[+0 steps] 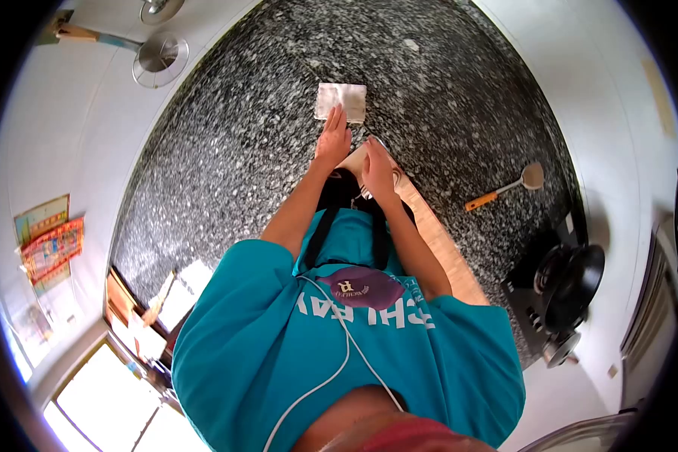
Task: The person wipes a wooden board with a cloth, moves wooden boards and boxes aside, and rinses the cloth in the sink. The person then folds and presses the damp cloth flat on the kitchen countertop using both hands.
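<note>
My left hand (334, 142) reaches forward over the dark speckled counter, its fingers stretched out. Their tips lie on the lower edge of a folded, whitish cloth (341, 99). Close beside it, my right hand (377, 170) has its fingers drawn together above the end of a light wooden board (437, 233). Bits of something shiny and metallic show around the right hand, mostly covered by it, so I cannot make out what it is.
A spatula with an orange handle (481, 201) lies on the counter (241, 113) to the right. Beyond it, dark pans (572, 286) stand by a black stove. A round metal strainer (160, 60) hangs at the upper left wall. A white cable (347, 350) runs down my chest.
</note>
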Demonstrator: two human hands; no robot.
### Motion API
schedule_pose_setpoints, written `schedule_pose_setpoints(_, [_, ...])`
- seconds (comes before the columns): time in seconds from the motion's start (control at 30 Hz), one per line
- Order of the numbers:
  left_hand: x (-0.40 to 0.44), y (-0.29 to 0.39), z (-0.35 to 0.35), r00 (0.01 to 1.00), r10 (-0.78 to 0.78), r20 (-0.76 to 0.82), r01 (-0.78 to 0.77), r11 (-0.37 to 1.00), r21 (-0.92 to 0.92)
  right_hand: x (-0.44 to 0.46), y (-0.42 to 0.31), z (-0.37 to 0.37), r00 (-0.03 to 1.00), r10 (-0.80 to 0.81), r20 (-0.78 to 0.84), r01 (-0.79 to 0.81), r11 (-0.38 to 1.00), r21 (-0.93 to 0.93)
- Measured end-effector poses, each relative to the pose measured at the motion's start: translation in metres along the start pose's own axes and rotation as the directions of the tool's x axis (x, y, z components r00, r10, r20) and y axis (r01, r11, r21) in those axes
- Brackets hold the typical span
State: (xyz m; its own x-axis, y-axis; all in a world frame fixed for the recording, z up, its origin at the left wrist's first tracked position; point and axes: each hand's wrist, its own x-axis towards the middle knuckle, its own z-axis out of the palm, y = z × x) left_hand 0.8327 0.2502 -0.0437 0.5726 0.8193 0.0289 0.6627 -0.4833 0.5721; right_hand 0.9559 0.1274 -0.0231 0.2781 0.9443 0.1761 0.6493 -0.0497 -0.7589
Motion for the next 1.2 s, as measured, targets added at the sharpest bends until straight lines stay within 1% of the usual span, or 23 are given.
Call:
schedule_pose_setpoints(0.17, [0.011, -0.001, -0.008, 0.998, -0.063, -0.016, 0.063, 0.998, 0.003, 0.044, 0.008, 0.006, 0.992, 0.011, 0.123, -0.017, 0.999, 0.047])
schedule_pose_setpoints(0.23, [0.016, -0.009, -0.005, 0.999, -0.032, -0.031, 0.033, 0.999, 0.042, 0.057, 0.017, 0.016, 0.985, -0.056, 0.162, 0.059, 0.998, -0.014])
schedule_pose_setpoints(0.27, [0.021, -0.014, -0.004, 1.0, -0.028, 0.009, 0.027, 0.997, 0.068, 0.065, 0.022, 0.022, 0.971, -0.06, 0.233, 0.066, 0.998, -0.016])
schedule_pose_setpoints(0.3, [0.026, -0.015, -0.004, 1.0, -0.025, 0.017, 0.024, 0.998, 0.061, 0.072, 0.024, 0.024, 0.971, -0.05, 0.233, 0.057, 0.998, -0.023])
schedule_pose_setpoints(0.37, [0.037, -0.017, -0.005, 0.995, 0.035, 0.092, -0.044, 0.994, 0.097, 0.085, 0.024, 0.031, 0.946, -0.119, 0.301, 0.13, 0.991, -0.015])
schedule_pose_setpoints(0.4, [0.041, -0.019, -0.005, 0.99, 0.031, 0.139, -0.047, 0.992, 0.115, 0.089, 0.025, 0.036, 0.937, -0.12, 0.328, 0.144, 0.988, -0.048])
schedule_pose_setpoints(0.43, [0.043, -0.021, -0.005, 0.99, 0.032, 0.135, -0.047, 0.993, 0.111, 0.094, 0.028, 0.041, 0.936, -0.122, 0.329, 0.147, 0.988, -0.052])
schedule_pose_setpoints(0.5, [0.045, -0.021, -0.005, 0.988, 0.011, 0.156, -0.031, 0.992, 0.126, 0.103, 0.03, 0.048, 0.934, -0.044, 0.355, 0.089, 0.99, -0.113])
schedule_pose_setpoints(0.53, [0.048, -0.022, -0.005, 0.988, 0.004, 0.154, -0.023, 0.992, 0.123, 0.107, 0.032, 0.048, 0.927, -0.032, 0.373, 0.085, 0.988, -0.128])
schedule_pose_setpoints(0.57, [0.052, -0.021, -0.005, 0.991, 0.0, 0.135, -0.017, 0.991, 0.129, 0.114, 0.033, 0.05, 0.924, -0.035, 0.38, 0.09, 0.988, -0.128])
schedule_pose_setpoints(0.63, [0.064, -0.022, -0.005, 0.995, -0.01, 0.096, -0.004, 0.99, 0.142, 0.124, 0.042, 0.06, 0.927, -0.039, 0.373, 0.13, 0.966, -0.221])
schedule_pose_setpoints(0.67, [0.072, -0.024, -0.006, 0.995, -0.024, 0.092, 0.013, 0.992, 0.122, 0.133, 0.045, 0.068, 0.942, -0.066, 0.328, 0.153, 0.957, -0.247])
schedule_pose_setpoints(0.7, [0.081, -0.028, -0.007, 0.996, -0.034, 0.083, 0.023, 0.992, 0.121, 0.143, 0.044, 0.069, 0.939, -0.075, 0.337, 0.165, 0.955, -0.245])
schedule_pose_setpoints(0.77, [0.099, -0.036, -0.009, 0.999, -0.025, 0.047, 0.019, 0.993, 0.119, 0.165, 0.042, 0.07, 0.934, -0.032, 0.357, 0.14, 0.95, -0.281])
schedule_pose_setpoints(0.83, [0.112, -0.04, -0.014, 0.997, -0.053, 0.052, 0.045, 0.988, 0.144, 0.186, 0.041, 0.072, 0.92, -0.03, 0.39, 0.147, 0.951, -0.273])
schedule_pose_setpoints(0.9, [0.115, -0.038, -0.016, 0.989, -0.103, 0.106, 0.087, 0.985, 0.152, 0.194, 0.041, 0.069, 0.911, -0.022, 0.412, 0.14, 0.956, -0.258])
schedule_pose_setpoints(0.93, [0.112, -0.034, -0.014, 0.991, -0.108, 0.078, 0.093, 0.981, 0.172, 0.189, 0.047, 0.069, 0.906, -0.075, 0.418, 0.187, 0.954, -0.235])
schedule_pose_setpoints(0.97, [0.103, -0.028, -0.011, 0.993, -0.117, 0.001, 0.116, 0.983, 0.14, 0.178, 0.051, 0.068, 0.9, -0.078, 0.428, 0.193, 0.953, -0.234])
schedule_pose_setpoints(1.03, [0.078, -0.016, -0.006, 0.99, -0.139, -0.028, 0.141, 0.986, 0.086, 0.154, 0.055, 0.058, 0.891, -0.08, 0.447, 0.147, 0.982, -0.117])
schedule_pose_setpoints(1.1, [0.059, -0.011, 0.003, 0.99, -0.132, -0.045, 0.135, 0.989, 0.064, 0.135, 0.049, 0.047, 0.881, -0.008, 0.473, 0.03, 0.999, -0.038])
schedule_pose_setpoints(1.13, [0.058, -0.008, -0.002, 0.988, -0.155, 0.014, 0.153, 0.985, 0.085, 0.136, 0.046, 0.045, 0.888, -0.11, 0.446, 0.179, 0.977, -0.116])
schedule_pose_setpoints(1.17, [0.063, -0.009, -0.005, 0.985, -0.167, 0.052, 0.161, 0.981, 0.109, 0.146, 0.046, 0.051, 0.885, -0.118, 0.451, 0.185, 0.977, -0.106])
schedule_pose_setpoints(1.2, [0.071, -0.013, -0.008, 0.982, -0.185, 0.045, 0.18, 0.978, 0.101, 0.154, 0.045, 0.056, 0.892, -0.077, 0.446, 0.15, 0.98, -0.131])
